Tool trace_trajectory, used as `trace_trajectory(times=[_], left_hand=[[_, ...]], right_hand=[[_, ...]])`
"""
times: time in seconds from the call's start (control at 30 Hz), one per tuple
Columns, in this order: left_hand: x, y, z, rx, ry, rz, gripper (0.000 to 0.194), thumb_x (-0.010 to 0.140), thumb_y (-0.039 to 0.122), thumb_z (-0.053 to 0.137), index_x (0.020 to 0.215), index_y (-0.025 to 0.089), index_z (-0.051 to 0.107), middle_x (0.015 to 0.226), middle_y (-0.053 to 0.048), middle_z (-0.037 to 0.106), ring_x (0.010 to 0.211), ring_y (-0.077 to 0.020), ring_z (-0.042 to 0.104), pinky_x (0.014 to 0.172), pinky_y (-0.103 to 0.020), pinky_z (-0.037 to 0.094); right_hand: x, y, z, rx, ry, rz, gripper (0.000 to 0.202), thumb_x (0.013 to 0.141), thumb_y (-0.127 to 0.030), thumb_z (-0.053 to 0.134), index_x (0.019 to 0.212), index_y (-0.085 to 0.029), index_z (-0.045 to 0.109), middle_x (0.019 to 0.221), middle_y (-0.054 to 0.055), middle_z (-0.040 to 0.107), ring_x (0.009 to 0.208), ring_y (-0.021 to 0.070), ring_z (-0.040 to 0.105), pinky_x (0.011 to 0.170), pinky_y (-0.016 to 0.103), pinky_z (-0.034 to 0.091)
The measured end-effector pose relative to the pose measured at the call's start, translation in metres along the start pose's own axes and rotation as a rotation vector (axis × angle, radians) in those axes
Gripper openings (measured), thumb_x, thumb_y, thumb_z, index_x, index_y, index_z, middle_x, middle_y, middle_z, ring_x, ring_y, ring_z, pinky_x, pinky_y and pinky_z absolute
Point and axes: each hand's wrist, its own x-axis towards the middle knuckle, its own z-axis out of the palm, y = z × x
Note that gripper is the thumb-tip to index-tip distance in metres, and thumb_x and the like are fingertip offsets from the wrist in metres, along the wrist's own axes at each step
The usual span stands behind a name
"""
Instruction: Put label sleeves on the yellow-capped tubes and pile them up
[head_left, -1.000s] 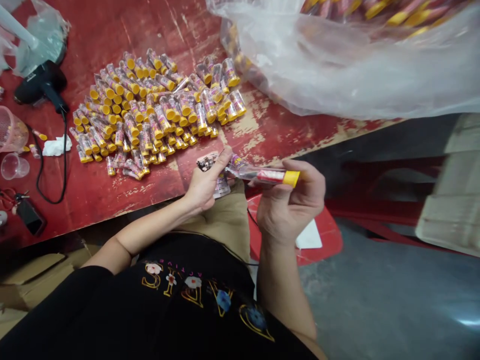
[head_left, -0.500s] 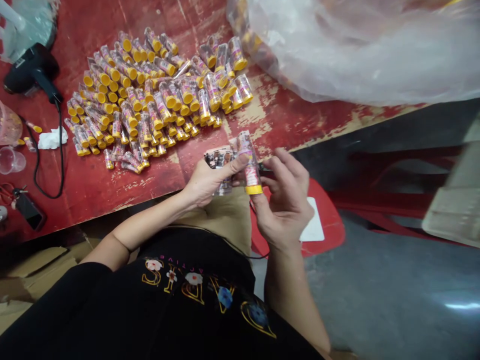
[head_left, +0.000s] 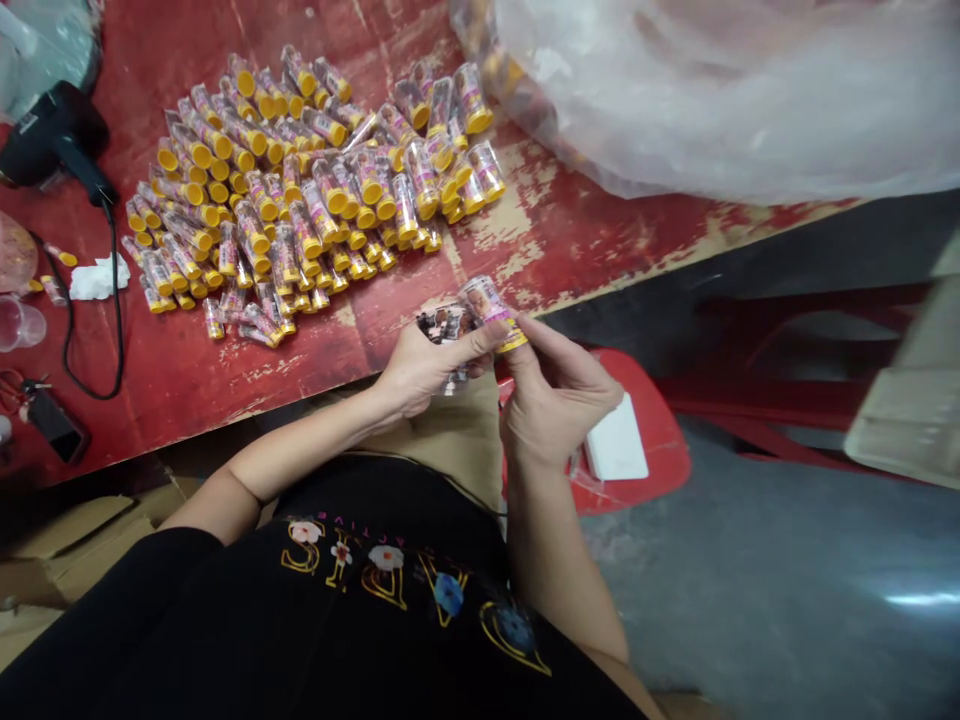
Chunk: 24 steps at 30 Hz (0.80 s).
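My left hand [head_left: 420,372] is closed around a bunch of printed clear plastic sleeves [head_left: 444,324], its thumb lying across a small clear tube. That tube [head_left: 484,298] has a pink-and-purple printed wrap and a yellow cap, and it tilts with the cap end toward my right hand [head_left: 559,405]. Thumb and fingers of my right hand pinch the tube near its cap. Both hands are just off the table's front edge. Beyond them, a large pile of similar yellow-capped tubes [head_left: 322,210] lies on the worn red table [head_left: 405,290].
A big translucent plastic bag [head_left: 720,100] covers the table's far right. At left lie a black heat gun [head_left: 64,140] with its cord, crumpled tissue [head_left: 97,278], a clear cup [head_left: 21,322] and a phone-like black device [head_left: 56,420]. A red stool [head_left: 652,450] bears a white item [head_left: 616,440].
The fingers of my right hand have closed in on the tube's capped end, where they were spread apart before. The tube has tipped, its cap end now higher.
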Motion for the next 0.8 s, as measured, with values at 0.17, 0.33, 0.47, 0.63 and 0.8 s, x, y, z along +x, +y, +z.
trace_trajectory(times=[0.17,0.33,0.47,0.63,0.8], left_hand=[[0.014,0.008,-0.004,-0.181,0.071,-0.131,0.023,0.083,0.03,0.082,0.09,0.013,0.068,0.084,-0.005,0.075,0.066,-0.0096,0.066,0.068,-0.024,0.057],[0.014,0.017,-0.011,-0.259,0.159,-0.149,0.005,0.093,0.01,0.066,0.094,0.009,0.071,0.086,-0.008,0.078,0.074,-0.0135,0.074,0.086,-0.033,0.063],[0.014,0.026,-0.021,-0.25,0.249,-0.147,0.009,0.086,0.01,0.076,0.093,0.01,0.071,0.083,-0.008,0.077,0.07,-0.0154,0.076,0.075,-0.03,0.066],[0.022,0.032,-0.022,-0.244,0.303,-0.173,0.019,0.08,0.016,0.085,0.084,0.01,0.068,0.073,-0.004,0.073,0.06,-0.0113,0.071,0.062,-0.022,0.063],[0.035,0.037,-0.011,-0.235,0.275,-0.139,0.049,0.053,0.031,0.101,0.079,0.012,0.064,0.065,0.0,0.067,0.056,-0.0113,0.066,0.054,-0.022,0.06]], right_hand=[[0.075,0.05,0.02,0.102,0.081,0.077,0.034,0.076,-0.041,0.084,0.102,-0.02,0.079,0.099,0.003,0.079,0.081,0.0168,0.074,0.078,0.037,0.066],[0.171,0.079,0.075,-0.022,-0.116,-0.036,0.025,0.079,-0.034,0.079,0.097,-0.017,0.077,0.098,0.005,0.079,0.086,0.0184,0.074,0.083,0.039,0.064],[0.253,0.069,0.075,-0.303,-0.257,-0.203,0.019,0.088,-0.023,0.067,0.106,-0.019,0.075,0.107,0.005,0.077,0.096,0.017,0.072,0.093,0.038,0.06],[0.385,0.058,0.053,-0.629,-0.019,-0.282,0.019,0.087,-0.003,0.052,0.088,-0.015,0.067,0.099,0.008,0.071,0.104,0.0211,0.066,0.109,0.051,0.049],[0.437,0.073,0.078,-0.649,-0.166,-0.248,0.018,0.082,-0.021,0.073,0.076,-0.019,0.057,0.095,0.007,0.066,0.101,0.017,0.061,0.111,0.05,0.045]])
